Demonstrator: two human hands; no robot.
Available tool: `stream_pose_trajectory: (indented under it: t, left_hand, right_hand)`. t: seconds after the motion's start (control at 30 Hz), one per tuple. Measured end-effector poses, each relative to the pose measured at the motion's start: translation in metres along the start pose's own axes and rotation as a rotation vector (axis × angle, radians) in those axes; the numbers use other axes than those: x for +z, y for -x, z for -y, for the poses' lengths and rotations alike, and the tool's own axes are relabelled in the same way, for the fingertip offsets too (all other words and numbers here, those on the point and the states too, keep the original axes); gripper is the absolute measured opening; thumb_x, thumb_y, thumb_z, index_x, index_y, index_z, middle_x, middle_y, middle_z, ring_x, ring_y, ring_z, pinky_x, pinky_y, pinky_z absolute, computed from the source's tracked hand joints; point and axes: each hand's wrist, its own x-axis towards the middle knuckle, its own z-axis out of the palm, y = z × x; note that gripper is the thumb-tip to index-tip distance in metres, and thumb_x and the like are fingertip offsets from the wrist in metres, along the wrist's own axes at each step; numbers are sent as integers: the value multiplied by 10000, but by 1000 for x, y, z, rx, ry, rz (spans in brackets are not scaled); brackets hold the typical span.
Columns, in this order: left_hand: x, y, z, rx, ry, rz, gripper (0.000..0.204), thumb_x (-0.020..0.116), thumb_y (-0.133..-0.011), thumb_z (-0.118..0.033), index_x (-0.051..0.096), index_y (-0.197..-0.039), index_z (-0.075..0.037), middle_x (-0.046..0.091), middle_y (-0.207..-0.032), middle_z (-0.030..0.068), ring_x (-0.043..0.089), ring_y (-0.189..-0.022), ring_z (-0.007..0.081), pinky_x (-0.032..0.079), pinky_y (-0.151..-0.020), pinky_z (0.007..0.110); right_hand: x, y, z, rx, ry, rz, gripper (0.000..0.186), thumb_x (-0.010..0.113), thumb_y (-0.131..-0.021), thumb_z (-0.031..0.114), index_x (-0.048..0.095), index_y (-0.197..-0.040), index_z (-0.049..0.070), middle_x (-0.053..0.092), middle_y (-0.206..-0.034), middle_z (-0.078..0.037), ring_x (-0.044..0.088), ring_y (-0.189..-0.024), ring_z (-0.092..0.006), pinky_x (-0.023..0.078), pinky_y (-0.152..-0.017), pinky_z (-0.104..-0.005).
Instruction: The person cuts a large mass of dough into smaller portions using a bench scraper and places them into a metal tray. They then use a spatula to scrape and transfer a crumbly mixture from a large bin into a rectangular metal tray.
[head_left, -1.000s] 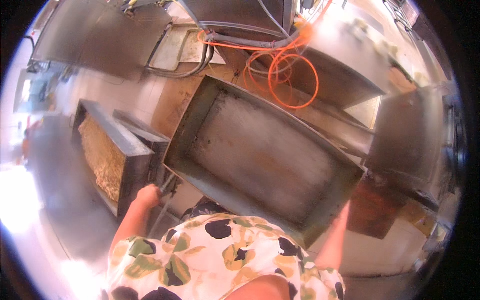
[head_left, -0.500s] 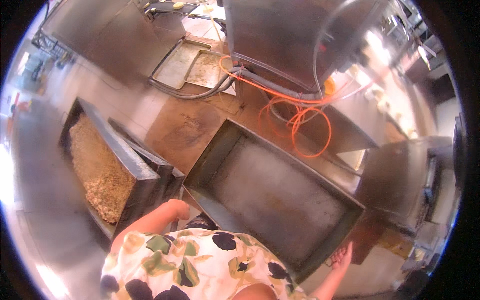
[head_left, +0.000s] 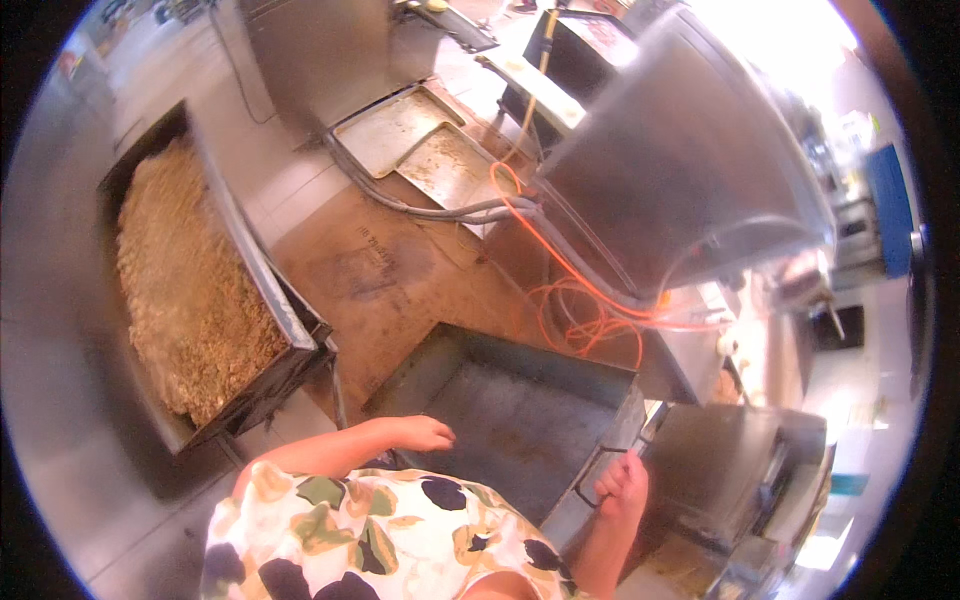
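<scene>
A deep, rectangular empty metal bin (head_left: 525, 420) tilts in front of my body, its grey inner walls stained. My right hand (head_left: 622, 483) is closed round the dark wire handle (head_left: 597, 468) on its right end. Over the bin's near left side, my left hand (head_left: 425, 433) is curled in a fist; whatever its fingers hold, if anything, is hidden. To the left stands another metal bin (head_left: 232, 215), filled with a brown, crumbly, grain-like heap (head_left: 190, 290).
Flat metal trays (head_left: 395, 130) lie on the brown floor (head_left: 350, 260) ahead. Grey hoses (head_left: 440, 213) and a tangled orange hose (head_left: 590, 322) run along a large steel cabinet (head_left: 680, 170). Another steel unit (head_left: 710, 470) stands close on the right.
My right hand has closed on the bin's handle, and the bin has tilted and come nearer. The left hand has moved right, over the bin's near side. My view has turned left.
</scene>
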Motion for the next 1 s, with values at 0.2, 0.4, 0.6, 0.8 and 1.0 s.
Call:
stream_pose_trajectory:
  t: [0.2,0.4,0.6,0.8,1.0]
  left_hand:
    - [-11,-5,-69,151,766,184,822,598,-841,-469,262,-1455,-37,390,-1440,135,397,-1291,257,322,-1058,385]
    - [-21,-16,-93,398,1001,148,767,677,-834,-186,244,-1445,-16,472,-1350,110,445,-1220,175,356,-1019,330]
    - [2,-7,-64,220,804,-394,551,632,-737,67,411,-1239,12,614,-1066,94,587,-1002,167,476,-874,320]
    - [-40,-9,-50,316,773,-691,372,644,-799,33,457,-1120,8,620,-1007,93,593,-954,148,499,-823,300]
    - [-95,-26,-18,455,759,-847,285,651,-851,-34,445,-1048,-34,581,-1022,50,557,-951,114,478,-829,298]
  right_hand:
    - [94,-31,-19,113,-5,154,282,530,-935,293,442,-694,179,281,-505,64,224,-404,-90,209,-428,-282]
    - [168,-41,-40,167,10,249,274,529,-934,282,434,-701,174,282,-516,65,253,-411,-76,273,-430,-262]
    - [201,-35,-80,219,52,346,275,517,-944,253,394,-717,157,311,-537,39,284,-418,-85,271,-406,-269]
    - [263,-46,-84,35,240,328,276,537,-918,243,393,-700,156,302,-528,46,272,-400,-83,229,-373,-255]
    - [333,-64,-82,-79,265,434,240,564,-902,157,416,-715,134,334,-529,43,269,-387,-69,194,-354,-247]
